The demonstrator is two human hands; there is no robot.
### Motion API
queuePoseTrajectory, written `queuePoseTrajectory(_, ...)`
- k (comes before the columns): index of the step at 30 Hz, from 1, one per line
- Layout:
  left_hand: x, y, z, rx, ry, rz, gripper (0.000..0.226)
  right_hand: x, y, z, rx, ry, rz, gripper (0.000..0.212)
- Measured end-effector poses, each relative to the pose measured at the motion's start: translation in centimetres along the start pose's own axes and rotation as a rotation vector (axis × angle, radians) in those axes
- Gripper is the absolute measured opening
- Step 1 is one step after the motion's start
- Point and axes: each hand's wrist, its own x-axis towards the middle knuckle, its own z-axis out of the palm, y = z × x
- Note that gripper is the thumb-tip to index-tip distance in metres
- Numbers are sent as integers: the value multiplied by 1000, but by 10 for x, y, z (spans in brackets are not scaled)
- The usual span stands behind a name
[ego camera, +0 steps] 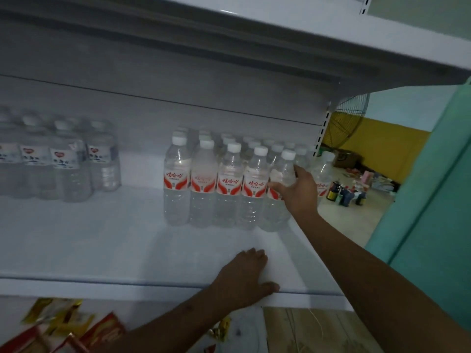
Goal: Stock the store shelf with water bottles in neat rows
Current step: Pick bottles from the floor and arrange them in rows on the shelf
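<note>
Water bottles: we see a block of red-labelled water bottles (229,184) standing upright on the white shelf (127,245), at about 1 o'clock from the middle of our view, in neat rows running back toward the rear panel

End bottle: the front-row end bottle (279,192) is at the 3 o'clock end of that row, its long axis vertical, cap up

Right hand: our right hand (299,191) is on this end bottle, fingers spread and laid around its label, thumb up near the shoulder; we judge it a light hold that steadies or squares the bottle

Left hand: our left hand (246,275) lies flat on the shelf near the front lip at 6 o'clock, fingers relaxed, gripping nothing, well apart from the bottles

Key relation: the row lies at 9 o'clock from the right hand, so any push to close it up goes that way; the right hand is clearly the nearer one

Room left: bare shelf in front of the block, toward 6 o'clock, would take another row

Other stock: a second group of bottles (63,159) stands at 9 o'clock, well apart

Risk: we reckon a push high on the bottle could tip it
</note>
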Motion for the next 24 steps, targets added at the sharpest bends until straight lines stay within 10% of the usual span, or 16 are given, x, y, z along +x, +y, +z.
queuePoseTrajectory(13,-36,-5,-19,-331,201,-117,73,-81,-55,-39,326,88,108,49)
queuePoseTrajectory(24,-254,-120,-103,-300,625,-372,58,-233,-265,86,577,-516,-293,42)
